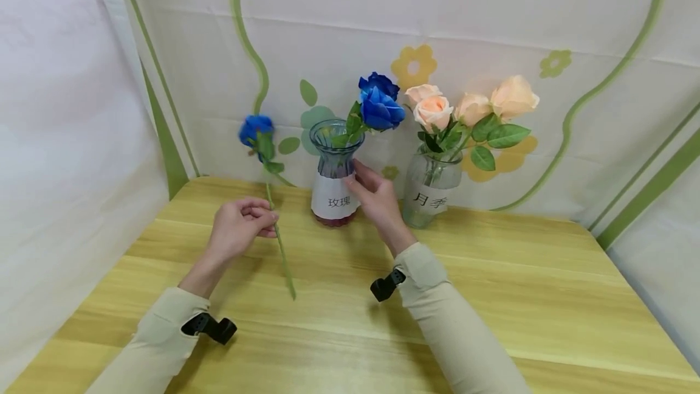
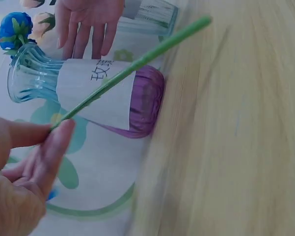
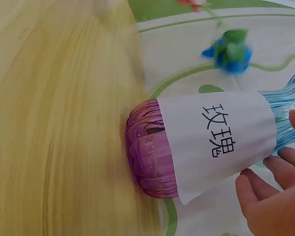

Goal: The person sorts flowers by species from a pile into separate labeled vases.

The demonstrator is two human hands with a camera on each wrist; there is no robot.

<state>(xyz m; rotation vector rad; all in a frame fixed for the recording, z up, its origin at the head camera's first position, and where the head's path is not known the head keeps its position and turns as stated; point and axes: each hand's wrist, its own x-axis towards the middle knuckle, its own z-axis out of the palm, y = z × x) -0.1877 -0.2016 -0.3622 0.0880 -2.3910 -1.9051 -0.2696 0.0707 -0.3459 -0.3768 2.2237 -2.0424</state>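
Observation:
My left hand (image 1: 240, 224) pinches the green stem of a blue rose (image 1: 256, 131) between thumb and fingers. The rose is held upright at a slant, bloom at the top, bare stem end (image 2: 186, 34) over the table. To its right stands a ribbed glass vase (image 1: 335, 166), blue above and purple at the base, with a white paper label (image 3: 221, 142) bearing Chinese characters. Blue roses (image 1: 381, 102) lean out of its mouth to the right. My right hand (image 1: 380, 202) is at the vase's right side, fingers fairly straight, fingertips right at the label's edge.
Just right of my right hand, a clear glass vase (image 1: 418, 217) with its own label holds several peach roses (image 1: 432, 113). Both vases stand near the back edge of the wooden table (image 1: 328, 345). Behind them hangs a white cloth (image 1: 339, 59) printed with flowers and vines.

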